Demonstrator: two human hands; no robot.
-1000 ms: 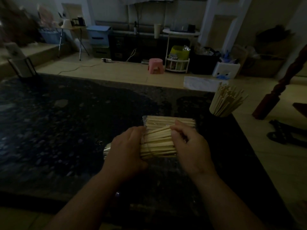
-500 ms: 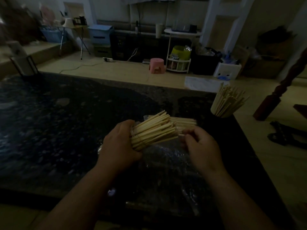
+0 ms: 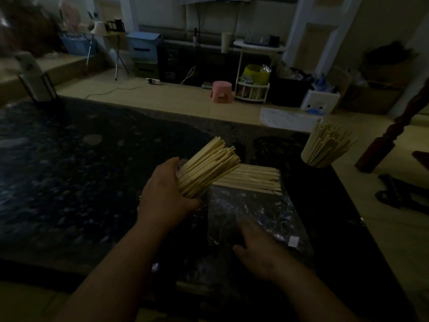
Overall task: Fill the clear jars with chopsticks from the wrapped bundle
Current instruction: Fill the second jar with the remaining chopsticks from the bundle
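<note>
My left hand [image 3: 166, 196] grips a clear jar [image 3: 180, 167] stuffed with pale wooden chopsticks [image 3: 209, 167]; the jar is tilted, its chopstick tips pointing up and to the right. Behind it, the rest of the wrapped bundle [image 3: 253, 180] lies flat on the dark speckled counter [image 3: 69, 182], its crinkled clear wrapper [image 3: 255, 212] spread toward me. My right hand [image 3: 255, 247] rests low on the wrapper with fingers relaxed, holding nothing. A second jar full of chopsticks [image 3: 325, 147] stands upright at the counter's far right corner.
The counter's far edge runs behind the bundle, and its right edge passes just beyond the full jar. A dark red turned post [image 3: 383, 145] stands off the counter at right. A pink stool [image 3: 221, 91] and a white rack sit on the floor beyond.
My left hand has lifted and tilted the jar of chopsticks more upright. My right hand has let go of the chopsticks and dropped back toward me onto the wrapper.
</note>
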